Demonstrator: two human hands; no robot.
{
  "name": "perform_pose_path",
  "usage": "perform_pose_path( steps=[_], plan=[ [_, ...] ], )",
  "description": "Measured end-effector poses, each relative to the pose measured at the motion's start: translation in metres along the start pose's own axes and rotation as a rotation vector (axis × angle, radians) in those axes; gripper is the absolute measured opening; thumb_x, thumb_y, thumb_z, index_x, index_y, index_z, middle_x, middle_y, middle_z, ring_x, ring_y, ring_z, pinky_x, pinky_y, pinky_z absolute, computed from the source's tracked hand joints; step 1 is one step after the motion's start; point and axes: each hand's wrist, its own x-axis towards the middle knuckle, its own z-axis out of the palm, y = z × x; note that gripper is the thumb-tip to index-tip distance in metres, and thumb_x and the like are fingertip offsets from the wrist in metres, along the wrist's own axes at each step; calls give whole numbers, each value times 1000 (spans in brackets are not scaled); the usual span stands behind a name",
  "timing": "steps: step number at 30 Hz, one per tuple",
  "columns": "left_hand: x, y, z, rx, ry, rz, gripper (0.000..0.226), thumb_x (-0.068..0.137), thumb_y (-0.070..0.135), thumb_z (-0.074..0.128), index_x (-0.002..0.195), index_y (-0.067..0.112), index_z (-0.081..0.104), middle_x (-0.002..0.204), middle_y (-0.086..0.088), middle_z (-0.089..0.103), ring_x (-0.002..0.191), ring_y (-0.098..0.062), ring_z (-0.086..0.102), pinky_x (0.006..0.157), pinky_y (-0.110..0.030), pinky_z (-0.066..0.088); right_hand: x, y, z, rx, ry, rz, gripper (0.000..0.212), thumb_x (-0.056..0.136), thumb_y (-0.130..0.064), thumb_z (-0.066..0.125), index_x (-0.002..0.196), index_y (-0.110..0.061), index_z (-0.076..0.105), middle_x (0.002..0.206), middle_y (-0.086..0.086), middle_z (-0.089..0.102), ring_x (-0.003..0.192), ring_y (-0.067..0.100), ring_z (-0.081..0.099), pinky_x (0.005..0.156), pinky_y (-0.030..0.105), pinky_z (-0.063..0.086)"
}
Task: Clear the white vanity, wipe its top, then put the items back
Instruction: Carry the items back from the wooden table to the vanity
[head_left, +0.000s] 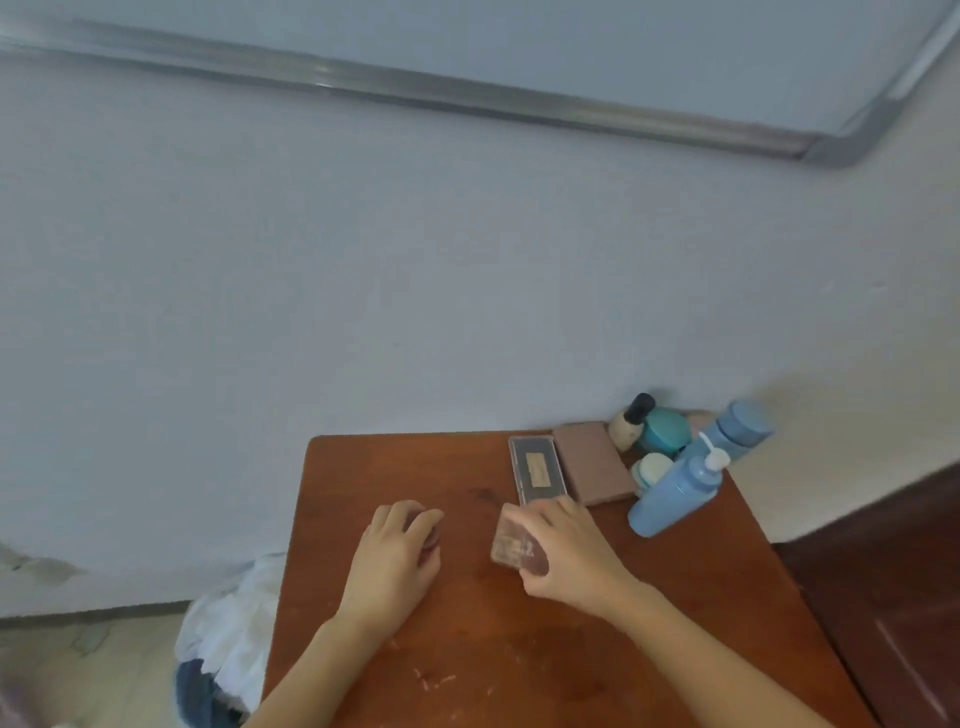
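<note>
1. Two hands work left of the blue pump bottle (670, 499): the right hand (566, 551) grips a small clear case (511, 545) near it.
2. Farther left of that bottle, the left hand (395, 561) curls over a round dark compact (431, 535).
3. Both items look light, rigid and slick; they are probably best pinched by their edges.

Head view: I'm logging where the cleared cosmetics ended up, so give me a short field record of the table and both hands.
surface: brown wooden table
left hand: curled over a small dark red round item
right hand: holds a small clear rectangular case
flat cases: clear-lidded dark palette beside a pink-brown rectangular palette
far right corner: light blue pump bottle, light blue capped bottle, teal round jar, beige bottle with black cap
</note>
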Motion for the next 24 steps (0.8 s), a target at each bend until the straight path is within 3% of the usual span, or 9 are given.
perform_pose_path(
  steps=[3, 7, 14, 18, 21, 24],
  plan=[
    [2, 26, 12, -54, -65, 163, 42, 56, 7, 83, 95, 14, 68, 90, -1, 64, 79, -21, 61, 64, -28, 53, -53, 9, 5, -27, 124, 55, 58, 75, -32, 55, 130, -27, 41, 124, -2, 50, 113, 22, 43, 89, 32, 36],
    [-5, 77, 37, -137, -171, 384, 43, 55, 9, 83, 95, 15, 68, 90, -2, 63, 79, -20, 61, 66, -27, 52, -140, 20, 17, -47, 203, 308, 56, 62, -30, 59, 117, -23, 50, 110, 2, 61, 99, 26, 56, 76, 36, 47],
    [-45, 190, 73, -345, -335, 726, 44, 56, 5, 80, 97, 16, 67, 92, -2, 62, 85, -13, 47, 67, -27, 52, -307, 25, 30, 19, 323, 745, 67, 69, -36, 54, 134, -21, 42, 131, 1, 48, 120, 22, 37, 97, 32, 33],
    [-83, 256, 87, -354, -404, 879, 38, 64, 13, 77, 100, 18, 66, 99, 0, 62, 91, -13, 50, 72, -22, 46, -394, 17, 49, -46, 452, 826, 66, 50, -38, 60, 113, -27, 47, 101, -2, 65, 92, 12, 42, 73, 27, 52],
    [-124, 305, 101, -404, -400, 1009, 40, 58, 17, 76, 94, 23, 61, 88, 2, 63, 83, -7, 39, 67, -12, 41, -459, 8, 66, 8, 488, 886, 66, 51, -36, 62, 114, -29, 44, 101, -1, 65, 91, 16, 51, 74, 28, 53],
    [-179, 359, 117, -422, -411, 1075, 41, 48, 13, 85, 85, 19, 67, 81, 2, 63, 81, -9, 44, 58, -16, 48, -538, -3, 81, 34, 502, 992, 64, 55, -33, 64, 114, -31, 40, 104, 3, 64, 91, 25, 59, 76, 28, 48]
  ],
)
